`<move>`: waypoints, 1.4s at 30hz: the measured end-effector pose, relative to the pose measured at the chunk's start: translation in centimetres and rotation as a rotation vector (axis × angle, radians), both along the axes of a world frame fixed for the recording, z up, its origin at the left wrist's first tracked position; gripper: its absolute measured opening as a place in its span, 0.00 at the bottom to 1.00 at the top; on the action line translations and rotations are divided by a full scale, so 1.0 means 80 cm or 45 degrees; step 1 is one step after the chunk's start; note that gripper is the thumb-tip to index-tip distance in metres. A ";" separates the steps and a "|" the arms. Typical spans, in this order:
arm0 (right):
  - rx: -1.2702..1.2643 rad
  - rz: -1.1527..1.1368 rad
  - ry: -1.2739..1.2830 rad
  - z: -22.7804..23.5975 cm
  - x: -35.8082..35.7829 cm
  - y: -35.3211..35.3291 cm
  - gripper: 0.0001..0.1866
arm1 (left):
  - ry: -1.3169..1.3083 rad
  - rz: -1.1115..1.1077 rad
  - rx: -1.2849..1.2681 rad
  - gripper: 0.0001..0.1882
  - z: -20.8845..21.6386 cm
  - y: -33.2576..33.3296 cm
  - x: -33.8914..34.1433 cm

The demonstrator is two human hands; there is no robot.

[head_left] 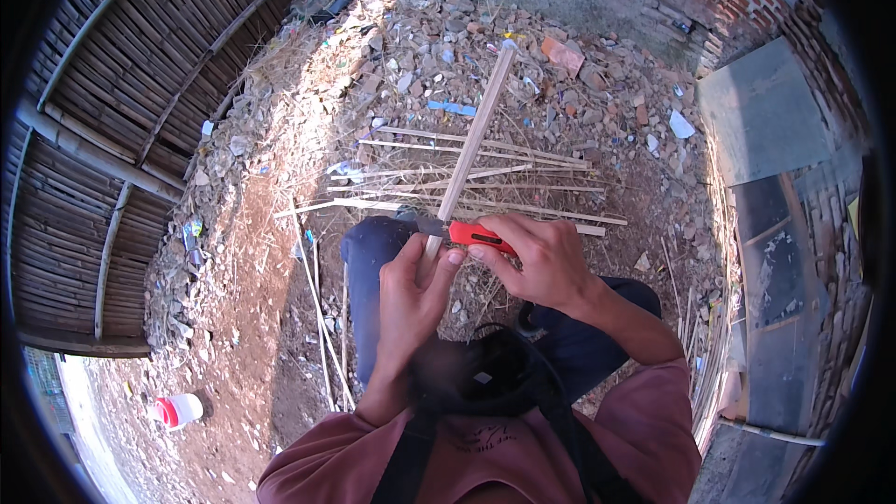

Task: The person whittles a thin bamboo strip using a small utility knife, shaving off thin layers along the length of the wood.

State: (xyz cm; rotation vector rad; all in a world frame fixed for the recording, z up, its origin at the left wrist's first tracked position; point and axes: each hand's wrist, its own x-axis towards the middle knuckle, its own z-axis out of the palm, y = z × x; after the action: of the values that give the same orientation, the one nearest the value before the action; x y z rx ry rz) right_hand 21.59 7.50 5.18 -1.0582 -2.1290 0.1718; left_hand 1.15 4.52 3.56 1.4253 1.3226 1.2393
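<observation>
A long, pale wooden strip (478,126) slants up and away from me, its near end held in my left hand (411,282). The fingers and thumb of that hand are closed around the strip. In my right hand (546,257) is a red utility knife (479,236), gripped by its handle. Its blade (430,226) lies across the strip just above my left hand. My right thumb rests close to the left thumb. Beyond my knees, several thin wooden strips (551,215) lie loosely stacked on the ground.
Rubble and brick pieces (564,54) cover the ground toward the back wall. A bamboo-slat wall (112,149) stands at the left, with a white container with a red band (177,411) below it. Flat boards (770,112) lean at the right. More thin sticks (317,308) lie beside my left leg.
</observation>
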 end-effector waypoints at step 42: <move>0.221 -0.233 -0.076 0.007 0.018 0.022 0.18 | 0.144 -0.136 -0.020 0.14 0.016 -0.015 0.002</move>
State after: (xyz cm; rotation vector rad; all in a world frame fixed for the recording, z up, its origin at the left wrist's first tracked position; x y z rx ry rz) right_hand 23.06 9.25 5.77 -1.1590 -2.0439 -0.1309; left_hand 1.33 3.32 4.80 1.5539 1.3103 1.0898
